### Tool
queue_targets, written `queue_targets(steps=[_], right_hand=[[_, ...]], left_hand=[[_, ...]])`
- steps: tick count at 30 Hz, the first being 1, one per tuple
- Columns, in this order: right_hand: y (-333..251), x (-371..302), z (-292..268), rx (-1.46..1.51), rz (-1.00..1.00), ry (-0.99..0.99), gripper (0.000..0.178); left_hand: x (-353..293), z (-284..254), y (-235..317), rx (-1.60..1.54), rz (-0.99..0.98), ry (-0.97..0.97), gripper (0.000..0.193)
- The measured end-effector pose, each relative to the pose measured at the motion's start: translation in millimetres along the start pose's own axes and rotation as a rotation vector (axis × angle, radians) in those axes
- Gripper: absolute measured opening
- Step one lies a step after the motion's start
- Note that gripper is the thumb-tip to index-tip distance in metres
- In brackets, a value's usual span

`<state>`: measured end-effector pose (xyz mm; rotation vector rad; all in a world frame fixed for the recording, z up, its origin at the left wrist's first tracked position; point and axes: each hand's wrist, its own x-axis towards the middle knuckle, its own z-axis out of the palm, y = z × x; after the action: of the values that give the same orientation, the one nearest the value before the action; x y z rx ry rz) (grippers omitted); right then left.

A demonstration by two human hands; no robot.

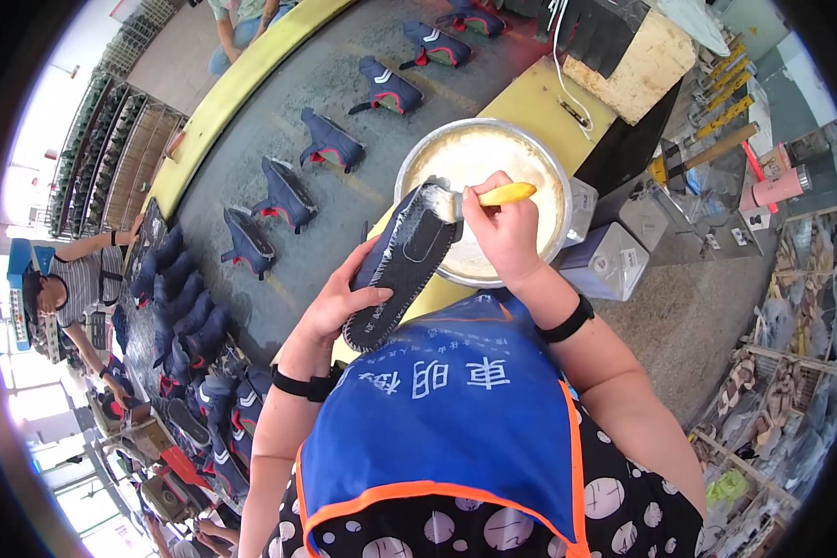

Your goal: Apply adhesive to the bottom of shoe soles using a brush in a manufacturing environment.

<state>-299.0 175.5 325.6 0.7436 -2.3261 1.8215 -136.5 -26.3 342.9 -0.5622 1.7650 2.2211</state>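
Note:
My left hand (330,302) grips a dark shoe upper (400,265) by its heel end, with the stitched black underside turned up. My right hand (507,228) is closed round the yellow handle of a brush (511,193). The brush's whitish bristles touch the toe end of the underside, where pale, wet-looking paste shows along the edge. Under and behind the brush stands a round metal basin (556,167) with creamy paste inside. The shoe's toe overlaps the basin's left side.
Several navy shoe uppers with red trim (286,193) lie spaced along a grey conveyor belt (279,121) with a yellow rim (221,93). Metal cans (609,263) stand right of the basin. More uppers (191,316) are piled at left, near a co-worker in a striped shirt (88,284).

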Motion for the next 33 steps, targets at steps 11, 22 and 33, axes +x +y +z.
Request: queue_targets(steps=[11, 22, 33], right_hand=[[-18.5, -33.1, 2.7, 0.116, -0.067, -0.123, 0.016], [26.2, 28.4, -23.4, -0.077, -0.143, -0.131, 0.018], [37.6, -21.7, 8.5, -0.032, 0.042, -0.023, 0.025]], left_hand=[[5.8, 6.0, -7.3, -0.001, 0.082, 0.118, 0.085], [0.0, 3.9, 0.6, 0.221, 0.028, -0.041, 0.085], [0.4, -0.2, -8.6, -0.019, 0.095, -0.017, 0.085]])
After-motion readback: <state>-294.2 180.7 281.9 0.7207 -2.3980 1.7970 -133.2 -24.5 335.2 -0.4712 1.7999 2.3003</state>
